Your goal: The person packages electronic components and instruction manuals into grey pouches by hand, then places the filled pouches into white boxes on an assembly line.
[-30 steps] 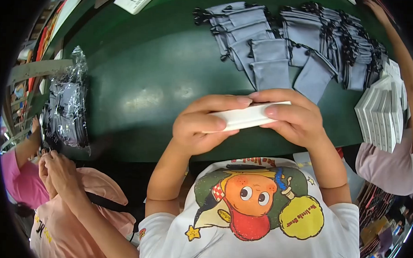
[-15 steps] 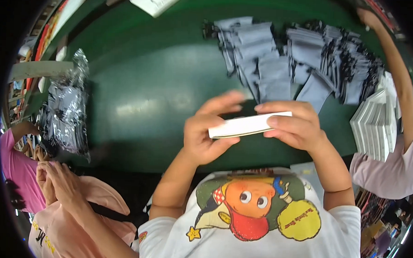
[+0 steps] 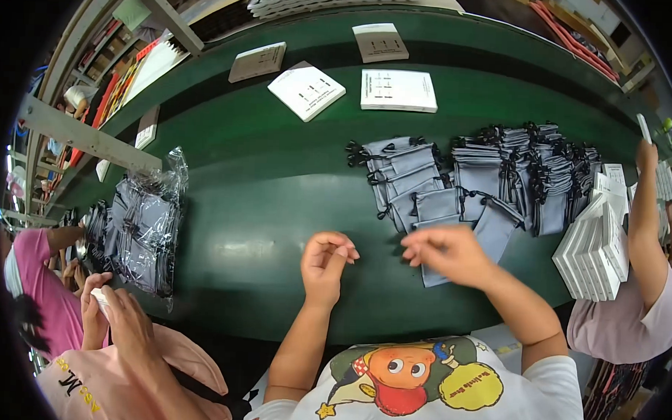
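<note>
My left hand [image 3: 323, 267] is over the green table, fingers curled in toward the thumb, with nothing visible in it. To its right my right hand [image 3: 453, 255] hovers over the near edge of some grey drawstring pouches [image 3: 405, 168]. Its fingers are loosely bent and a little apart, and it holds nothing I can see. More grey pouches with black cords [image 3: 493, 164] lie heaped to the right. Beyond my hands lies a flat white box [image 3: 399, 91]. Another white box [image 3: 307, 90] lies at an angle to its left.
Two more boxes, a shaded one [image 3: 257, 62] and another [image 3: 380, 43], lie farther back. Clear plastic bags of pouches [image 3: 147, 222] are at left under a metal bar [image 3: 91, 133]. White boxes [image 3: 590, 252] stand stacked at right. Co-workers sit on both sides, one with a raised arm [image 3: 647, 199].
The white box that both hands held is out of them, and the hands have moved apart. The view has tilted up, showing more boxes at the far side.
</note>
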A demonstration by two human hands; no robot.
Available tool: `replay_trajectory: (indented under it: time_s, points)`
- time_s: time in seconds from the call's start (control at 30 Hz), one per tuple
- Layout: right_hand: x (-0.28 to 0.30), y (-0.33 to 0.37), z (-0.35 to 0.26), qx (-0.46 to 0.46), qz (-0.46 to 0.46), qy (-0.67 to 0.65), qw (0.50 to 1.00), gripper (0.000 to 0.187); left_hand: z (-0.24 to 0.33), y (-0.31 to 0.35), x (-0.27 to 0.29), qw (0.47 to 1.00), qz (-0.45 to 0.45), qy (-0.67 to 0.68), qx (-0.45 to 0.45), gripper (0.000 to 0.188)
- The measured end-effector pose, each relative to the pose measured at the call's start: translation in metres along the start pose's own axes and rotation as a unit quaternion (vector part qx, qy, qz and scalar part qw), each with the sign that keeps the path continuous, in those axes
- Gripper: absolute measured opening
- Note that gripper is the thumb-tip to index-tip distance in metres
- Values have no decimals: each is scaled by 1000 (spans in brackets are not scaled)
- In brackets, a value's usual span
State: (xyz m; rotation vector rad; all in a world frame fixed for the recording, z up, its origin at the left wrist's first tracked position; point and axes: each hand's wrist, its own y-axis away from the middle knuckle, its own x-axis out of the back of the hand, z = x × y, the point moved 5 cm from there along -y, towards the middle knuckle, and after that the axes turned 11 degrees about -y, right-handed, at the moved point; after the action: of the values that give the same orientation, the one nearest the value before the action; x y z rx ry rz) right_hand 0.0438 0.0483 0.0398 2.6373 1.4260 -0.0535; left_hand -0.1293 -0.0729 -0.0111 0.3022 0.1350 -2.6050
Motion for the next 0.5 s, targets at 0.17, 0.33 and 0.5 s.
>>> replay_trajectory:
  time_s: [0.17, 0.33, 0.5]
  points:
    - [6, 31, 0, 85, 54, 30, 994, 18, -4, 2, -21, 996, -78, -39, -15, 14]
    - [23, 57, -9, 173, 155, 338, 912, 22, 2, 0, -37, 952, -133, -247, -121, 16]
    - [25, 66, 17, 182, 98, 485, 850, 27, 28, 7, -98, 780, -233, -501, -294, 17]
